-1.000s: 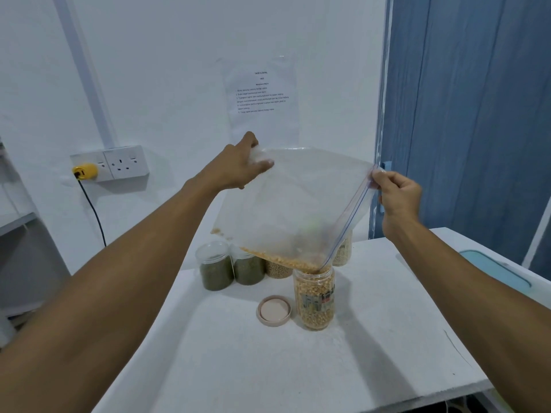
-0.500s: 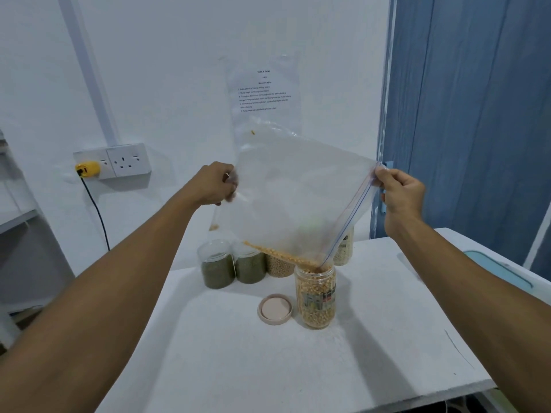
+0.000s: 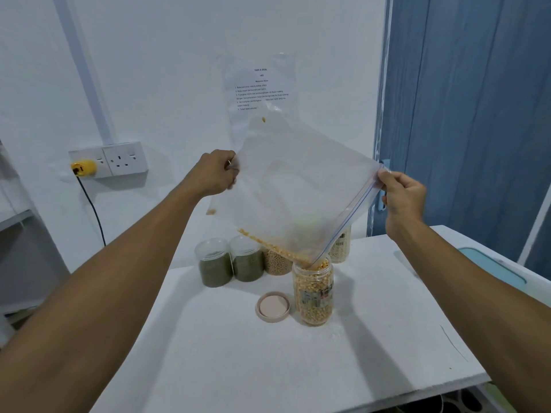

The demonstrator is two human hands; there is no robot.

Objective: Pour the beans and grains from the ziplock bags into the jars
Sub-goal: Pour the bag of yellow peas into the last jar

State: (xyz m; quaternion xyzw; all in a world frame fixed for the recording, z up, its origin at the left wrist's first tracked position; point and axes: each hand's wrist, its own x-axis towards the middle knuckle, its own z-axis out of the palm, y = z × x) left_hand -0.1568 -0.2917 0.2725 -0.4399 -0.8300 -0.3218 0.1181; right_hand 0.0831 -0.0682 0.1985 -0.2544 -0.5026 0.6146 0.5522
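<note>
Left hand (image 3: pixel 217 174) pinches the left corner of the clear plastic ziplock bag (image 3: pixel 298 189); right hand (image 3: pixel 402 195) pinches its blue zip edge. The bag's low corner rests in the nearly full, clear yellow-kernel jar (image 3: pixel 314 293). Raising the left corner and shaking gently should clear the stragglers without overflow.

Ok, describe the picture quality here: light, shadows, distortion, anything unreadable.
Head view: cool, even light with a bluish cast; soft shadows on the table by the open jar; the wide-angle lens swells the forearms at the edges; text on the wall sheet is too soft to read; the ziplock bag hazes the jars behind it.
</note>
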